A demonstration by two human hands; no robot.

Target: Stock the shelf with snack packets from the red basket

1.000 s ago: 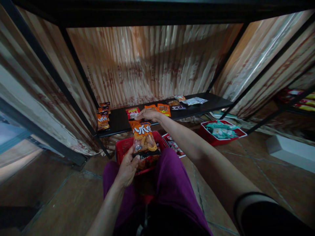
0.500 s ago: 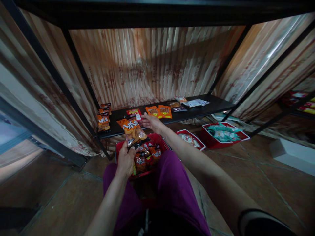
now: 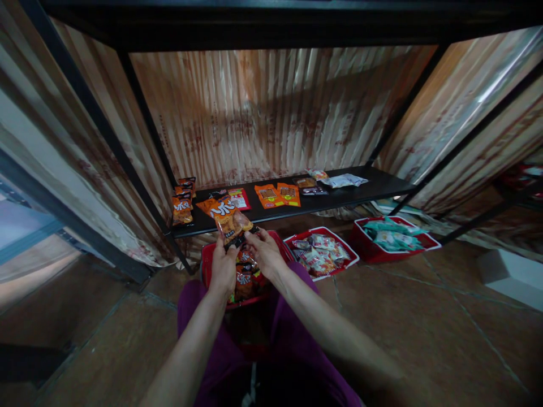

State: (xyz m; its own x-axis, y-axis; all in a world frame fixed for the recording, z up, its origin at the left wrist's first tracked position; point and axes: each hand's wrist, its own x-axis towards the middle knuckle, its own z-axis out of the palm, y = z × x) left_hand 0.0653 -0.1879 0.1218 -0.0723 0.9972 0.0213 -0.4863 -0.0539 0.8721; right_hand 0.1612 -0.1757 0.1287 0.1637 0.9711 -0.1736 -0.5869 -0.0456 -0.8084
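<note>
An orange snack bag [image 3: 229,219] with white lettering is tilted up in front of the shelf's edge. My left hand [image 3: 223,268] is closed on its lower left corner. My right hand [image 3: 265,252] pinches the dark lower right corner. Below both hands a red basket [image 3: 207,264] stands between my knees, holding several similar orange bags [image 3: 244,284], partly hidden by my hands. Behind the held bag, a red packet [image 3: 240,199] lies on the black shelf [image 3: 271,215].
Orange bags [image 3: 182,209] stand in a row at the shelf's left end. Two flat orange packets [image 3: 278,195] and a white packet [image 3: 345,180] lie further right. On the floor are a basket of small white packets [image 3: 322,253], a basket of green packets [image 3: 394,234] and a white box [image 3: 511,277].
My right hand has come down from beside the red packet and now grips the bag's lower corner with my left. The view has shifted slightly, and the middle basket shows more fully.
</note>
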